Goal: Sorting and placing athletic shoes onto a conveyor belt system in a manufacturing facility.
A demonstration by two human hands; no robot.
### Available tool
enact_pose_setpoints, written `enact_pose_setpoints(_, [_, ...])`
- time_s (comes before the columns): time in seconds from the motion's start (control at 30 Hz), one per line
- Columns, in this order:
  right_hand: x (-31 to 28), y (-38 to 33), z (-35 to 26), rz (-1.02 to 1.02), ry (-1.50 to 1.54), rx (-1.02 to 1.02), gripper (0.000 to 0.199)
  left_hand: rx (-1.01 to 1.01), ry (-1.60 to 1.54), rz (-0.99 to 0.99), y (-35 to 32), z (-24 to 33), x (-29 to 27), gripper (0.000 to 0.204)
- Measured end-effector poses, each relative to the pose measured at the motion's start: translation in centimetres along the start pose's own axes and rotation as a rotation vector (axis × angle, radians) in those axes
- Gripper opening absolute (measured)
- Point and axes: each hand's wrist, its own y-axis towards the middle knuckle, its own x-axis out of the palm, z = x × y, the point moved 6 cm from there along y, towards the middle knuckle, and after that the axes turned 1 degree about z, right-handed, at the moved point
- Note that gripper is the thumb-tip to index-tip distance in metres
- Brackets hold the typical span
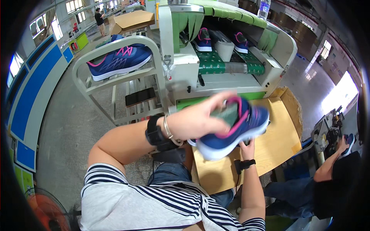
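A navy sneaker (252,121) with pink collar lining and a white sole is lifted in front of me, smeared by motion. My left hand (210,117) is closed on it at the heel and opening. Behind and below that sneaker is my right hand (248,149), its fingers partly covered. They look curled around something dark that the sneaker hides. Beneath is the tan work board (277,134). A bit of white edge shows beside the lifted sneaker's heel, too little to name.
Navy sneakers (121,61) rest on the metal rack (83,73) at left, above a phone (140,97). Ahead, a machine's green conveyor belt (210,68) carries two sneakers (203,40). A co-worker's hand (342,144) holds a shoe at right. A fan (46,210) stands lower left.
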Motion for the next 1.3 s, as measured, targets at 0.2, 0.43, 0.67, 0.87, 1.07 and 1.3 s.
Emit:
enact_pose_setpoints(0.2, [1.6, -2.6, -4.6, 0.194, -0.056, 0.014, 0.034, 0.399, 0.320, 0.757, 12.3, 0.5, -4.6, 0.090])
enact_pose_setpoints(0.43, [-2.8, 1.8, -12.9, 0.368, -0.003, 0.006, 0.034, 0.059, 0.623, 1.104, 19.8, -5.9, -10.3, 0.082])
enact_pose_setpoints(0.67, [2.5, 26.0, -22.1, 0.260, -0.434, -0.487, 0.054, 0.061, 0.741, 1.167, 21.0, -5.7, -15.3, 0.078])
enact_pose_setpoints(0.87, [4.3, 37.7, -11.8, 0.251, -0.612, -0.429, 0.085, 0.055, 0.746, 1.093, 22.0, -5.4, -15.0, 0.073])
enact_pose_setpoints(1.07, [-1.2, 19.8, 4.3, -0.461, -1.522, 0.377, 0.071, -0.011, 0.773, 1.069, 21.9, -6.1, -16.8, 0.072])
enact_pose_setpoints(1.3, [-2.1, 0.9, -6.0, -0.092, -0.978, -0.018, 0.079, 0.319, 0.865, 0.821, 19.2, -6.9, -10.3, 0.086])
